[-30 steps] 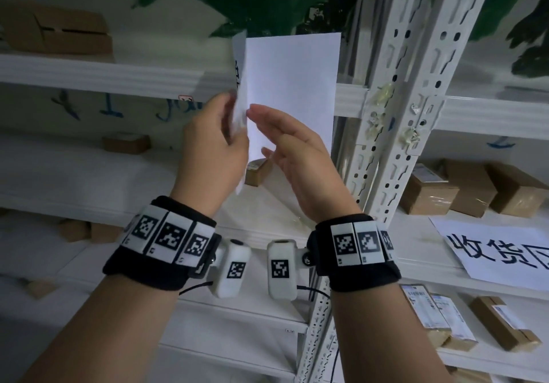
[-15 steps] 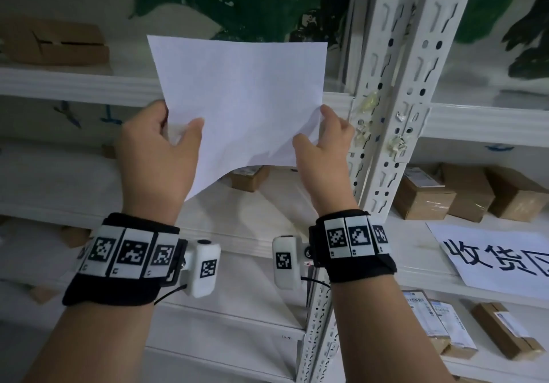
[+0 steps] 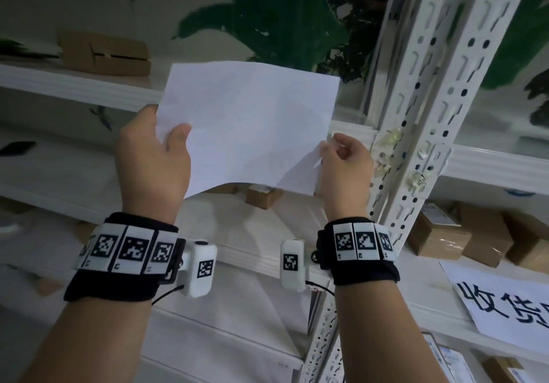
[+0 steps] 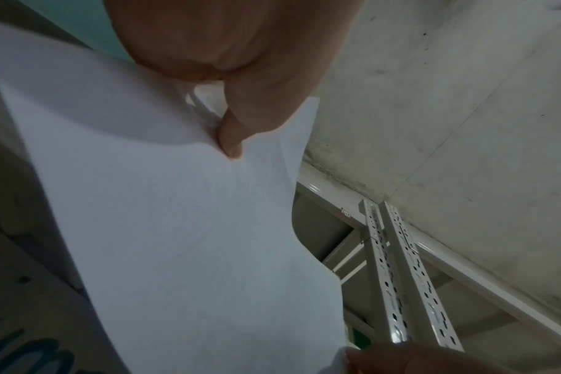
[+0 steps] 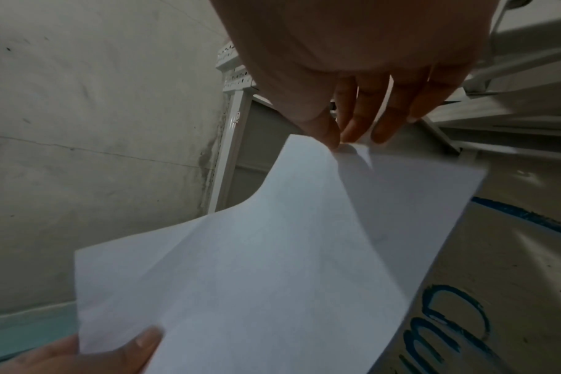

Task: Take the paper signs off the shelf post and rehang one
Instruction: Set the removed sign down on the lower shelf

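A white paper sign [image 3: 249, 127] is held up flat in front of the shelves, its blank back toward me. My left hand [image 3: 166, 136] pinches its lower left edge, thumb on the near face [image 4: 231, 141]. My right hand [image 3: 329, 148] pinches its lower right corner between thumb and fingertips [image 5: 337, 141]. The paper [image 5: 273, 253] sags a little between the hands. The white perforated shelf post [image 3: 439, 94] stands just right of the right hand, with bits of old tape [image 3: 392, 139] on it. A second sign with black characters [image 3: 505, 302] lies on the right shelf.
Cardboard boxes [image 3: 439, 234] sit on the right shelf behind the lying sign, another box [image 3: 104, 53] on the upper left shelf, a small one [image 3: 263, 195] below the held paper. White shelf boards [image 3: 74, 85] run left and right of the post.
The sheet was edge-on and gripped near its middle; both hands have since spread apart to its lower corners, turning it flat. Since half a second ago it has shifted slightly right and down.
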A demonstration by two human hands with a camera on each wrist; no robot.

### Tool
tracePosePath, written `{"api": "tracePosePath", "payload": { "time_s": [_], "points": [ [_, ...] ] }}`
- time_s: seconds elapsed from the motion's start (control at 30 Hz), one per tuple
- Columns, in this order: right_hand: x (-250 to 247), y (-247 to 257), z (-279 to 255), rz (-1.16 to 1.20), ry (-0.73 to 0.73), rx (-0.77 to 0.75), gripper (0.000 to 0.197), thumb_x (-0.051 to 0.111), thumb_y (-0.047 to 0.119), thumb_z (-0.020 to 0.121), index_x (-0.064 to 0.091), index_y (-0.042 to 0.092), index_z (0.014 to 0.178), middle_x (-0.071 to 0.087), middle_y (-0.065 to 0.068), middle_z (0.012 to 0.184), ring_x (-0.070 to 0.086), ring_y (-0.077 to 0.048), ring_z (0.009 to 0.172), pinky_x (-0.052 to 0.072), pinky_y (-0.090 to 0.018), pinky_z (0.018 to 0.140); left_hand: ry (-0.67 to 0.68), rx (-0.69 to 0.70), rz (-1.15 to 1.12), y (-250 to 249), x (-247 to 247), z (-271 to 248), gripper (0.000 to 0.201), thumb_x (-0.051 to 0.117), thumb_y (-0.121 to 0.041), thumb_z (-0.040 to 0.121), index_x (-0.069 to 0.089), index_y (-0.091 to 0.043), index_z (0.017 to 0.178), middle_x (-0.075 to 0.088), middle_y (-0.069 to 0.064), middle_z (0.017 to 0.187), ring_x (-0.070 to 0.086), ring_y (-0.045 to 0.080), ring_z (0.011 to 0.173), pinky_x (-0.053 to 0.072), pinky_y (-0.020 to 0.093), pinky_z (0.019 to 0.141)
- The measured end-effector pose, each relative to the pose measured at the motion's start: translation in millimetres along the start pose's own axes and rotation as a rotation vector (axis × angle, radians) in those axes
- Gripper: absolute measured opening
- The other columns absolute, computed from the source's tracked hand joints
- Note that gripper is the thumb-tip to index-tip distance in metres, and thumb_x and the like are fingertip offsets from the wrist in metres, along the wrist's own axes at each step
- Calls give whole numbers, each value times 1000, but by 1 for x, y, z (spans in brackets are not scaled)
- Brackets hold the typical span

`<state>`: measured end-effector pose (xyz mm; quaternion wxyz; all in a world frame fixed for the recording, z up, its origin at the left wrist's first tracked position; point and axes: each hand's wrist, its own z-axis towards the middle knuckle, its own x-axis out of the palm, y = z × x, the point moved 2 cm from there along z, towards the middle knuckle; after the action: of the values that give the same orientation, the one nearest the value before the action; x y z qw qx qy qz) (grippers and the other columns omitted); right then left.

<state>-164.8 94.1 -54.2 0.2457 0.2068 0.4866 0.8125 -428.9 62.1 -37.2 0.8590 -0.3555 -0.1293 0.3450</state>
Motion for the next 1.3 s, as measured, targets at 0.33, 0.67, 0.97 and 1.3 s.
{"api": "tracePosePath", "payload": {
  "time_s": [0.33, 0.67, 0.97, 1.3],
  "points": [
    [15, -2, -9, 45, -14, -1, 16, 69, 22, 97, 74, 23, 113, 74, -1, 103, 72, -18, 94, 63, -40, 91, -34, 37, 173, 10, -30, 6, 27, 71, -22, 95, 70, -5, 116, 73, 7, 114, 68, 21, 99, 47, 25, 79],
    [35, -5, -24, 1, 122, -35, 41, 61, 17, 93, 66, 23, 133, 65, -9, 131, 68, -19, 110, 59, -32, 90, -21, 5, 219, 12, -50, 0, 18, 71, -21, 93, 70, -5, 100, 64, -6, 90, 60, 13, 81, 40, 21, 69],
    [38, -3, -43, -199, 223, -196, 55, 59, -1, 97, 62, 25, 145, 49, -1, 133, 57, -13, 114, 49, -28, 109, -91, -94, 252, 26, -78, -6, 28, 72, -33, 92, 68, -7, 101, 72, 6, 101, 68, 25, 91, 58, 45, 82],
    [84, -4, -117, -486, 704, -307, 97, 87, 29, 78, 38, 40, 161, 20, -8, 172, 15, -28, 158, 26, -48, 129, -132, -75, 438, 19, -125, -8, 30, 50, -23, 88, 67, -6, 106, 71, 13, 104, 67, 32, 93, 59, 44, 80]
  ]
}}
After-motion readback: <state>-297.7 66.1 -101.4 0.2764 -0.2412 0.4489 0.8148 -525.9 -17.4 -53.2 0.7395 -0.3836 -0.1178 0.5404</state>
